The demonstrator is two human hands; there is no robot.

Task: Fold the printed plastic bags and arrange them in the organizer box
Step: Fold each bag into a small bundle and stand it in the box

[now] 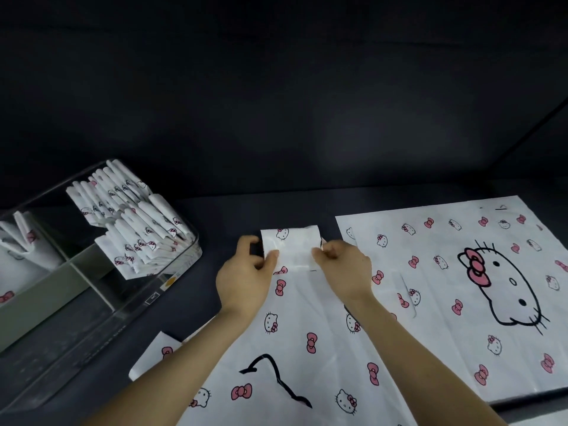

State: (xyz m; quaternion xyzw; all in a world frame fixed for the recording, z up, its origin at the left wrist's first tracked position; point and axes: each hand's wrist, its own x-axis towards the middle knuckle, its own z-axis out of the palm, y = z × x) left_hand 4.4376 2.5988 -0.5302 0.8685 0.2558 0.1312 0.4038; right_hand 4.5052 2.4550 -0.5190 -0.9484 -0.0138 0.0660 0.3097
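The organizer box (181, 256) sits on the left of the table (221, 210). A row of folded bags (138, 222) stands in its far right compartment, and one more folded bag (21, 241) lies in the compartment to their left. The spread bag (295, 348) lies near centre, its far end folded back on itself. The left hand (246, 278) is at the fold's left edge and the right hand (344, 269) at its right. A pile of flat bags (461, 287) lies just beside it, to the right.
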